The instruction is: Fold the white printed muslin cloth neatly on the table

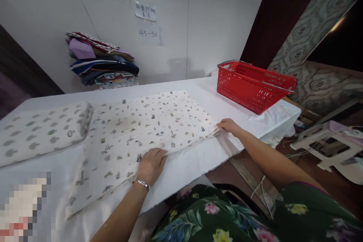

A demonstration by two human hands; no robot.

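Note:
A white cloth (159, 121) with a small print of plants and figures lies folded in layers on the table. Its near edge runs slantwise in front of me. My left hand (150, 164), with a silver bracelet at the wrist, is closed at the middle of that edge, its fingertips partly hidden. At the right front corner, my right hand (229, 125) pinches the cloth's edge between thumb and fingers. To the left lies a thick folded cloth (42, 128) with grey mushroom-like shapes, close beside the printed one.
A red plastic basket (249, 87) with metal handles stands at the table's back right. Folded clothes (102, 60) are piled against the wall at the back left. A white cover drapes the table (181, 181). Right of it is a white plastic stool (329, 147).

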